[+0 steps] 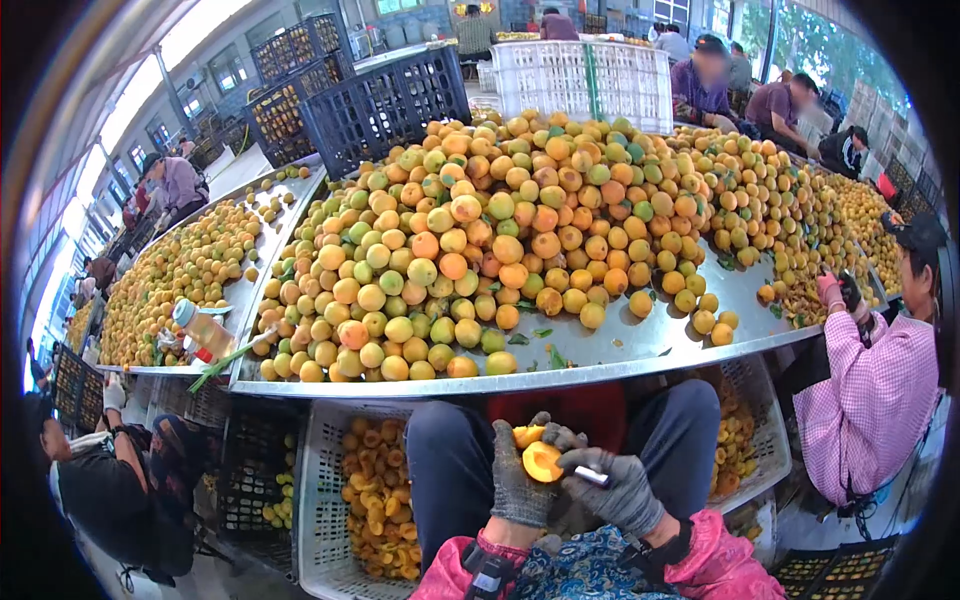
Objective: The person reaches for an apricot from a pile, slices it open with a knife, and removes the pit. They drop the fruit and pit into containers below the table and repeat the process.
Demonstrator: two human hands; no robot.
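Note:
In dark grey gloves, both hands are together over my lap, below the table edge. My left hand is closed round a split apricot, with one cut orange half facing up and another piece showing behind it. My right hand has its fingers wrapped round a small tool with a pale shaft and dark end; its blade, if any, is hidden. The right fingertips touch or nearly touch the fruit. On the metal table ahead lies a large heap of whole apricots.
Beside my left leg stands a white crate of cut apricot halves; another such crate is at my right. Black crates and a white crate back the heap. A co-worker in pink checks sits right; another person sits left.

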